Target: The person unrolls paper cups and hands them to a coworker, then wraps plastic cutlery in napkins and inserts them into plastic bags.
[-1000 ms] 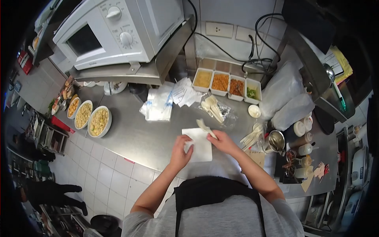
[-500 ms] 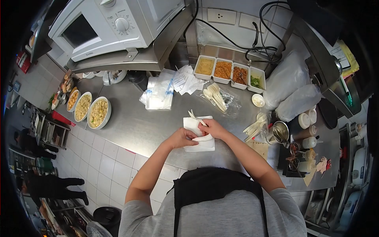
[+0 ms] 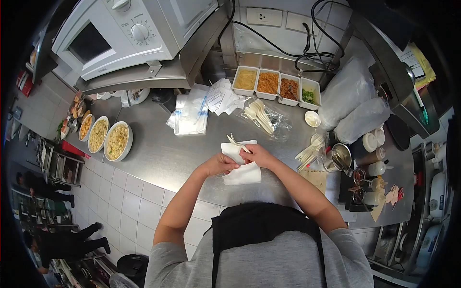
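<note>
Above the front part of the steel counter, my left hand (image 3: 220, 164) pinches the left side of a white paper napkin (image 3: 242, 174). My right hand (image 3: 258, 156) is closed on a pale fork (image 3: 235, 142), whose tines point up and to the left, and its fingers also touch the napkin. Part of the napkin is lifted between both hands. Beyond them lies a clear plastic bag (image 3: 281, 126) with pale spoons (image 3: 260, 115). More pale utensils (image 3: 312, 150) lie in a bundle to the right of my right hand.
Clear bags (image 3: 191, 117) and paper slips (image 3: 223, 98) lie behind. Food trays (image 3: 267, 82) line the wall. Rice bowls (image 3: 118, 141) stand left, under the microwave (image 3: 115, 41). A metal pot (image 3: 340, 157) and sauce bottles (image 3: 377, 168) stand right. Two people (image 3: 62, 244) are at far left.
My left hand has moved from the napkin's face to its edge, near my right hand. The fork has come down and left, and part of the napkin has been lifted.
</note>
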